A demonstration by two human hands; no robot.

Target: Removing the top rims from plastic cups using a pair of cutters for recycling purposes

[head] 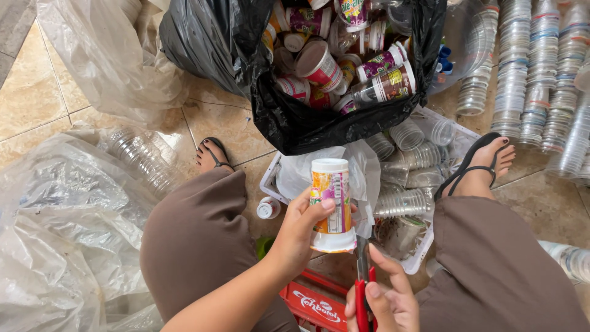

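The left hand [301, 224] wraps a labelled plastic cup [332, 206] — thumb across the front, fingers hidden behind it — held upright, long axis vertical, white base upward, between the knees above a white tray [270, 178]. Just right, the right hand [384, 301], cut off by the frame's bottom edge, grips red-handled scissors [364, 289]; their blades point up, tips touching the cup's lower rim — how far they are parted is hard to make out.

floor [43, 98]: beige tiles, grey joints, daylight | 12 o'clock: black bag [295, 123] full of cups | 2 o'clock: clear cup stacks [522, 74] in rows | 9 o'clock: clear plastic sheets [55, 233] | 6 o'clock: red crate [313, 304]
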